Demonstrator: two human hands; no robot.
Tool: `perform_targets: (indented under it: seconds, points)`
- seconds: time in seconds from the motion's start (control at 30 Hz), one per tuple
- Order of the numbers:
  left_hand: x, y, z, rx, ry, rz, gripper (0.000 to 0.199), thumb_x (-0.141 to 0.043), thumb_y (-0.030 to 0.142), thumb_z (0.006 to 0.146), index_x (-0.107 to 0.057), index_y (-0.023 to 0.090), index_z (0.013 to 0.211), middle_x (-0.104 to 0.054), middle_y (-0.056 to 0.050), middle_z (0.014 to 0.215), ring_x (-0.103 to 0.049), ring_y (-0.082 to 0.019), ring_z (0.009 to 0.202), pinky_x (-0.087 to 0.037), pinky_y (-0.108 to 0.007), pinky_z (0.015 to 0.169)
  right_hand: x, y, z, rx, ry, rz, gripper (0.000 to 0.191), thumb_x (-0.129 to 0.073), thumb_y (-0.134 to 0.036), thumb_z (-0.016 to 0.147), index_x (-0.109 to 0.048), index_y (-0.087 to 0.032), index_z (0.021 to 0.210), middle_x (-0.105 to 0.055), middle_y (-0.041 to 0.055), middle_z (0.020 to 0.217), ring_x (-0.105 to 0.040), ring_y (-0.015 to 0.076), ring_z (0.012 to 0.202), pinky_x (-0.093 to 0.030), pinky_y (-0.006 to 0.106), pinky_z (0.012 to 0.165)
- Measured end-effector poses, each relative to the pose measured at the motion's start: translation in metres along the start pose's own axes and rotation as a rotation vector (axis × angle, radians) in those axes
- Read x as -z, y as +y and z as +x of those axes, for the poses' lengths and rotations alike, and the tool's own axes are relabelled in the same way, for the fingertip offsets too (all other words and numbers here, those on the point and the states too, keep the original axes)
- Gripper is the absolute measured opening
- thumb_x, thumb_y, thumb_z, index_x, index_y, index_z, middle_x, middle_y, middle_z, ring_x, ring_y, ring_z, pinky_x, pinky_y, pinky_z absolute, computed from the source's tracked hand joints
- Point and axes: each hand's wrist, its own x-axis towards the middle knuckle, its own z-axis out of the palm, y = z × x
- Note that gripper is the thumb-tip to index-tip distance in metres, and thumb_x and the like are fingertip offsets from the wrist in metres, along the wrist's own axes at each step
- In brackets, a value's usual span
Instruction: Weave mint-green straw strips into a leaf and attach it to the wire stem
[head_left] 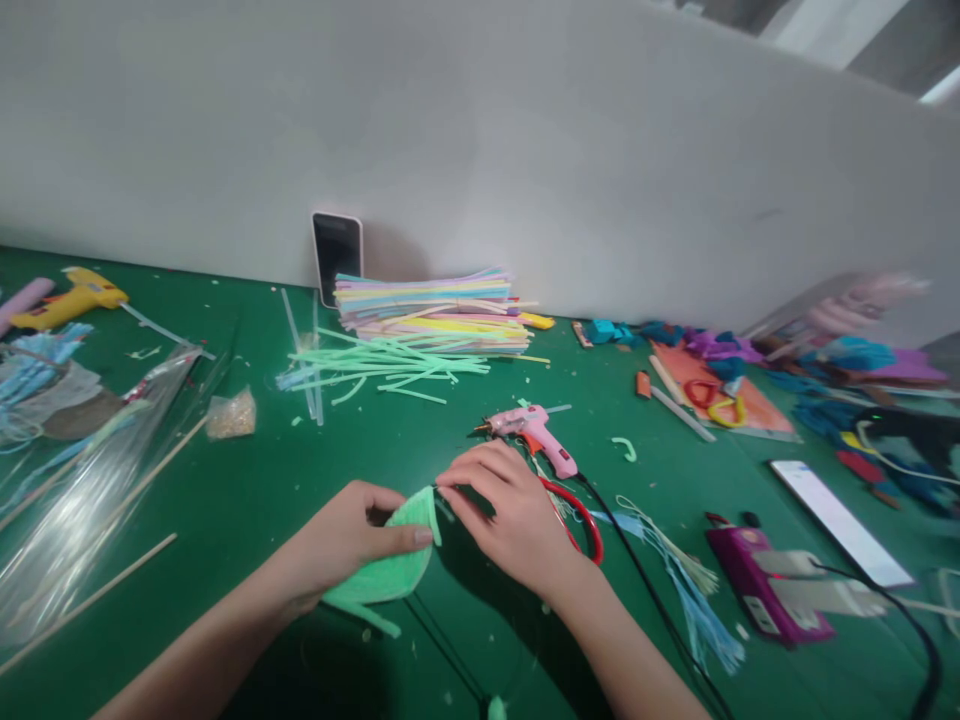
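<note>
My left hand [349, 545] grips a mint-green, leaf-like piece of fuzzy pipe cleaners [390, 570] between thumb and fingers, above the table. One green strand sticks out below it. Close to the piece's upper right corner, my right hand [514, 510] has thumb and forefinger pinched together; whatever lies between the fingertips is too small to make out. Just beyond my right hand lies a pink glue gun [536, 435], its nozzle pointing left. Red-handled scissors [596, 535] are partly hidden by that hand.
Bundled pastel pipe cleaners [427, 310] and loose green ones [405, 362] lie near the wall by a propped phone [337, 250]. A yellow glue gun [79, 297] and wooden sticks [97, 597] are left. Right are a purple power strip [757, 590] and a lit phone [840, 520].
</note>
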Motion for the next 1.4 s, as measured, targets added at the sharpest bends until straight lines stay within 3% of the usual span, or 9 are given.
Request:
perform_targets:
  seconds: [0.37, 0.7, 0.9, 1.0, 1.1, 1.27, 1.4]
  points:
    - [-0.002, 0.003, -0.002, -0.017, 0.026, 0.013, 0.038, -0.077, 0.051, 0.063, -0.075, 0.015, 0.073, -0.065, -0.001, 0.060, -0.057, -0.018, 0.057, -0.038, -0.025, 0.051, 0.008, 0.000, 0.000, -0.024, -0.039, -0.009, 0.007, -0.057, -0.019, 0.092, -0.064, -0.021, 0.091, -0.069, 0.0052, 0.092, -0.059, 0.0207, 0.089, -0.046, 0.038, 0.084]
    - [-0.001, -0.001, 0.000, -0.057, 0.019, 0.050, 0.040, -0.076, 0.053, 0.063, -0.074, 0.014, 0.071, -0.062, 0.000, 0.058, -0.053, -0.016, 0.055, -0.036, -0.025, 0.052, 0.003, -0.004, -0.001, -0.064, -0.032, -0.120, 0.006, -0.056, -0.016, 0.086, -0.059, -0.020, 0.082, -0.068, 0.0032, 0.085, -0.059, 0.0213, 0.087, -0.041, 0.038, 0.081]
    - [0.000, -0.001, 0.001, -0.053, 0.016, 0.095, 0.035, -0.075, 0.049, 0.068, -0.071, 0.014, 0.070, -0.060, 0.001, 0.061, -0.052, -0.016, 0.058, -0.034, -0.024, 0.053, -0.001, -0.003, -0.002, -0.055, -0.022, -0.132, 0.007, -0.055, -0.015, 0.085, -0.059, -0.020, 0.081, -0.067, 0.0038, 0.084, -0.058, 0.0210, 0.085, -0.040, 0.038, 0.081]
    - [0.000, 0.002, 0.001, -0.053, -0.002, 0.042, 0.034, -0.073, 0.047, 0.071, -0.071, 0.015, 0.079, -0.066, -0.001, 0.072, -0.057, -0.018, 0.068, -0.039, -0.025, 0.061, -0.004, -0.002, -0.003, -0.046, -0.014, -0.128, 0.008, -0.054, -0.015, 0.086, -0.059, -0.019, 0.082, -0.067, 0.0044, 0.083, -0.058, 0.0210, 0.084, -0.041, 0.038, 0.079]
    - [0.001, 0.005, 0.001, -0.042, -0.011, -0.020, 0.036, -0.075, 0.045, 0.070, -0.069, 0.015, 0.090, -0.068, -0.003, 0.081, -0.059, -0.018, 0.073, -0.041, -0.026, 0.067, -0.003, 0.000, -0.003, -0.075, -0.017, -0.061, 0.009, -0.055, -0.015, 0.087, -0.062, -0.020, 0.084, -0.069, 0.0040, 0.084, -0.060, 0.0209, 0.084, -0.043, 0.039, 0.080]
    - [0.005, 0.006, 0.000, -0.037, 0.059, -0.009, 0.036, -0.075, 0.049, 0.069, -0.066, 0.016, 0.080, -0.063, 0.001, 0.070, -0.054, -0.015, 0.064, -0.037, -0.024, 0.060, 0.004, 0.006, -0.001, -0.228, -0.022, 0.196, 0.004, -0.061, -0.023, 0.089, -0.065, -0.023, 0.092, -0.070, 0.0029, 0.094, -0.064, 0.0195, 0.092, -0.048, 0.036, 0.086]
    - [0.005, 0.008, -0.002, -0.029, 0.060, -0.058, 0.038, -0.075, 0.050, 0.069, -0.065, 0.016, 0.081, -0.062, 0.001, 0.072, -0.054, -0.015, 0.065, -0.038, -0.024, 0.061, 0.007, 0.010, 0.001, -0.268, 0.017, 0.267, 0.006, -0.059, -0.023, 0.091, -0.063, -0.023, 0.087, -0.069, 0.0024, 0.089, -0.064, 0.0179, 0.087, -0.049, 0.034, 0.082]
